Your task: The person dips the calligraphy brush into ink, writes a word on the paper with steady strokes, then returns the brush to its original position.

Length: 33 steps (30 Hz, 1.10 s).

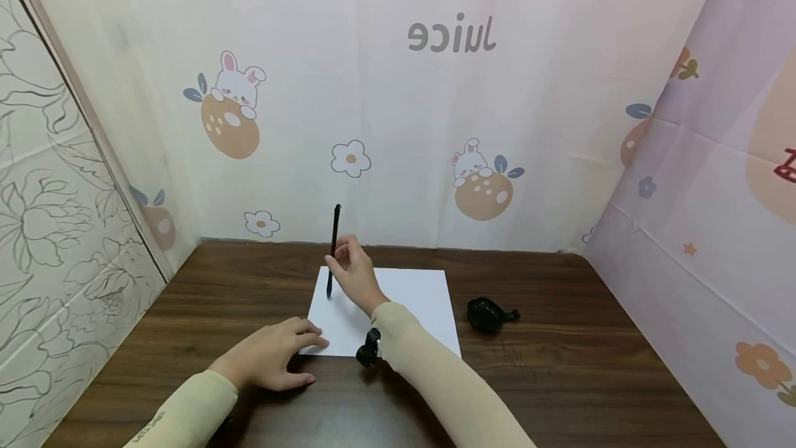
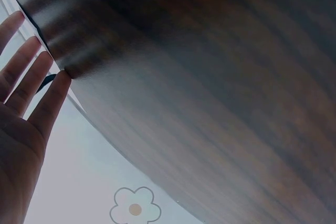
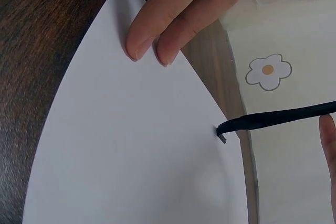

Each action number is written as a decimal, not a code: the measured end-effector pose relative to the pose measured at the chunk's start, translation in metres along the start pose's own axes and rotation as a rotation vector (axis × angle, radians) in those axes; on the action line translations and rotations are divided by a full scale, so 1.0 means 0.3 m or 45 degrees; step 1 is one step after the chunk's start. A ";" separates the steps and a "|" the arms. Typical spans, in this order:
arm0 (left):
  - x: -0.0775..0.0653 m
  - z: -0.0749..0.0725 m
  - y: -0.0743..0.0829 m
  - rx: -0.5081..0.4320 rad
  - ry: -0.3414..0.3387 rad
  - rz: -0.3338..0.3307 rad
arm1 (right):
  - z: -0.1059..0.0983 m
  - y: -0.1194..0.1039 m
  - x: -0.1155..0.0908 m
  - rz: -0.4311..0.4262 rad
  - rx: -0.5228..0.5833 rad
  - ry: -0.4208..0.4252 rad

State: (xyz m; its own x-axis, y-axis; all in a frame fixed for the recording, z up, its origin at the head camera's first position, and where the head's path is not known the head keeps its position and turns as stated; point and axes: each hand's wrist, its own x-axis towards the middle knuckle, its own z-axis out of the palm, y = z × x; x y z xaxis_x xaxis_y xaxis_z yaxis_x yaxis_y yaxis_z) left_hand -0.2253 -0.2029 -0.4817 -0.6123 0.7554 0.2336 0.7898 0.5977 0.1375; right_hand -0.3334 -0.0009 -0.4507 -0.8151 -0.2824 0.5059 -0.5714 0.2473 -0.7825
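A white sheet of paper (image 1: 407, 299) lies on the wooden table. My right hand (image 1: 359, 275) pinches a slim black brush (image 1: 336, 230) above the sheet's left part, its shaft nearly upright. In the right wrist view the bent tip of the brush (image 3: 273, 118) meets the paper (image 3: 131, 129) beside a short dark stroke (image 3: 222, 138). At the sheet's front left corner rests my left hand (image 1: 270, 353), fingers spread and fingertips on the paper. That same left hand (image 2: 26, 114) shows relaxed, extended fingers in the left wrist view.
Right of the paper sits a glossy black rounded dish-like object (image 1: 487, 314) with a short stem. The dark wooden table (image 1: 560, 365) meets a patterned curtain (image 1: 398, 178) at the back. More patterned cloth hangs on both sides.
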 end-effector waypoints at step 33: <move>0.002 0.000 -0.002 0.000 -0.027 -0.014 | 0.007 0.016 -0.011 0.027 0.061 -0.016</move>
State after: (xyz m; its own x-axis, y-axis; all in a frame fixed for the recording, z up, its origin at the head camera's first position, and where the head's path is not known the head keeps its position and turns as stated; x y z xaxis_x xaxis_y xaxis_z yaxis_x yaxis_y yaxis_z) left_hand -0.2262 -0.2028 -0.4816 -0.6217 0.7542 0.2114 0.7829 0.6061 0.1402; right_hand -0.3333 -0.0007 -0.4568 -0.8255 -0.2891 0.4848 -0.5486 0.2087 -0.8096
